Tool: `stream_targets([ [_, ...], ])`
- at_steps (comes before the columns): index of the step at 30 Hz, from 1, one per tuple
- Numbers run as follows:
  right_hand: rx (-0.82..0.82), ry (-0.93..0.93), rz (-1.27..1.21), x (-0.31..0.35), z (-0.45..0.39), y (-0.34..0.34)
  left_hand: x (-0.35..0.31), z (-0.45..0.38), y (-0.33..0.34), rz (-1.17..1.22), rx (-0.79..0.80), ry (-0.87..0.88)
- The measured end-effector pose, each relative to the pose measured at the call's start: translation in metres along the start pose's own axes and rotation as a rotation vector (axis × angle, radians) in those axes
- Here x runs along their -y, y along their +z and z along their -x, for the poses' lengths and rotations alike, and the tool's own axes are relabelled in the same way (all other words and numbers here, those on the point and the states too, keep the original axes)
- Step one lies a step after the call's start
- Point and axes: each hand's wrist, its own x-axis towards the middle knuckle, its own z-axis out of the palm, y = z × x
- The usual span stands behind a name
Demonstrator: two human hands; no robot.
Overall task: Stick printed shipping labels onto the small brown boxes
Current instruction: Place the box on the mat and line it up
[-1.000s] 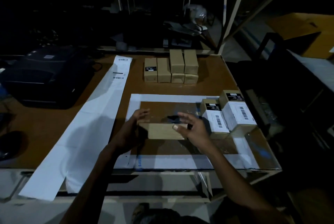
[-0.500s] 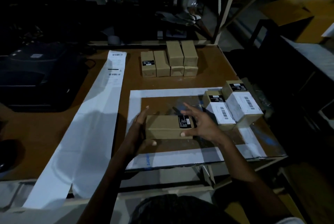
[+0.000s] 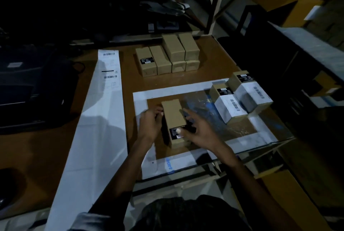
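**2 boxes labelled, 1 in our hands, a stack waiting**

We work at a brown table (image 3: 214, 59) in dim light. Down its left side runs the long strip of printed labels (image 3: 100, 119). At the far middle sits a stack of plain boxes (image 3: 167, 55), about 6 as far as we can count, none carrying a white label. At the right, 2 labelled boxes (image 3: 242, 98) stand side by side, touching. Near us, the current box (image 3: 173, 115) lies lengthwise inside the white taped frame, unlabelled. Our left hand (image 3: 150, 124) curls against its left side; our right hand (image 3: 199, 130) has spread fingers, thumb pressing the small black sticker (image 3: 176, 133) at its near end.
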Motion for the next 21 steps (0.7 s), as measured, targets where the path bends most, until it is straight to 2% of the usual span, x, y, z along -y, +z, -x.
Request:
stream_targets([
  [2, -0.044, 0.088, -0.107, 0.003, -0.001, -0.004, -0.004, -0.002, -0.001, 0.064, 0.125, 0.034],
  [4, -0.094, 0.168, -0.157, 0.006, -0.007, -0.01, -0.006, 0.0, -0.003, 0.207, 0.328, 0.041],
  [6, -0.203, 0.148, -0.052, 0.004, -0.025, -0.019, -0.005, 0.007, -0.005, 0.266, 0.49, 0.041],
  [8, -0.202, 0.056, 0.046, 0.005, -0.045, -0.027, -0.003, 0.018, -0.005, 0.212, 0.545, 0.031],
  [10, -0.094, 0.034, 0.056, 0.007, -0.062, -0.032, -0.003, 0.028, -0.005, 0.126, 0.502, 0.039],
  [13, 0.053, 0.057, 0.083, 0.01, -0.068, -0.035, -0.001, 0.033, -0.007, 0.009, 0.357, 0.023],
  [17, -0.061, 0.078, 0.033, -0.003, -0.049, -0.04, 0.001, 0.032, -0.017, -0.123, 0.104, -0.007],
  [21, -0.143, 0.14, 0.008, -0.013, -0.023, -0.045, 0.003, 0.034, -0.012, -0.085, 0.032, -0.019],
])
